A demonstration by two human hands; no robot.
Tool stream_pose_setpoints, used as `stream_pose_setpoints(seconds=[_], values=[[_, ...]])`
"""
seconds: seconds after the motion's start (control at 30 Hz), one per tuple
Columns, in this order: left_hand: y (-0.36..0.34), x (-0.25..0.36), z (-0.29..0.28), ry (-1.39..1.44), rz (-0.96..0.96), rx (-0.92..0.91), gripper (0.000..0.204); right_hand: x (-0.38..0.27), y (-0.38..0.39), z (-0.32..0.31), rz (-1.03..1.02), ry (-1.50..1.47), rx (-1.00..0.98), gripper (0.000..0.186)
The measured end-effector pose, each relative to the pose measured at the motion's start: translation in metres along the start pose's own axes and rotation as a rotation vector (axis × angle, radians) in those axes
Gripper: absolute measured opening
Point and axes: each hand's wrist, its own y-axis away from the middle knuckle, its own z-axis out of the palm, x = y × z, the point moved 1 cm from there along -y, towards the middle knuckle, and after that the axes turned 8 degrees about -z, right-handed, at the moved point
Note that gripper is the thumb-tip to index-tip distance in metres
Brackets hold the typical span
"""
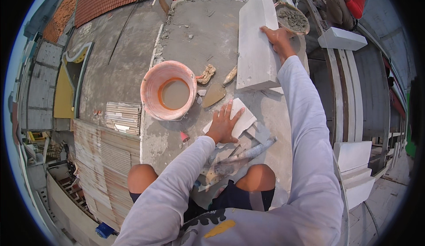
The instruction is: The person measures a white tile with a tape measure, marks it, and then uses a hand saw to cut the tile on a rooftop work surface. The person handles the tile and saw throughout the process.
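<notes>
The right hand [280, 41] was clasped over the right edge of a large white block [256, 47], thumb on its pale face and the fingers partly hidden, so how firm the hold was could not be told. The left hand [225, 124] was spread open, pressing palm-down on a smaller white piece [246, 119] near the person's knees. The large block lay ahead and to the right on the concrete slab [199, 33], close to the side where beams [353, 100] ran past a gap. That nearness looked like the chief hazard: a hard shove to the right, with only one hand on the block, could swing it toward the edge, and a co-worker in a red sleeve [357, 0] sat on that side. The bowl of mortar [301, 32] stood just beyond the right hand, so a careless turn of the block might tip it. Weight leaned on the small piece could make it slide, since other fragments seemed to lie beneath it, and the left hand might slip toward the trowel [214, 95] just ahead of the fingers. The pink bucket [152, 86], holding cloudy water, stood left of the trowel; an elbow swung wide could jog it and wet the slab, leaving poor footing for someone crouching there.
</notes>
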Motion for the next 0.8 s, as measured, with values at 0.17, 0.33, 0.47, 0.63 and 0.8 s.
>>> stream_pose_setpoints(seconds=[0.17, 0.33, 0.47, 0.63, 0.8], values=[[0.006, -0.013, 0.006, 0.012, -0.039, 0.026, 0.149, -0.099, -0.002, 0.083, 0.148, -0.051, 0.003, 0.084], [0.008, -0.002, -0.013, 0.059, -0.018, -0.017, 0.140, -0.097, -0.029, 0.144, 0.186, 0.095, 0.089, 0.094], [0.009, -0.011, -0.014, 0.096, -0.030, -0.039, 0.129, -0.100, -0.013, 0.179, 0.157, 0.205, 0.030, 0.101], [0.006, -0.007, -0.006, 0.097, -0.071, -0.088, 0.143, -0.117, 0.000, 0.189, 0.083, 0.256, -0.003, 0.107], [0.003, -0.006, -0.006, 0.098, -0.051, -0.065, 0.144, -0.123, 0.023, 0.189, -0.034, 0.207, -0.071, 0.121]])
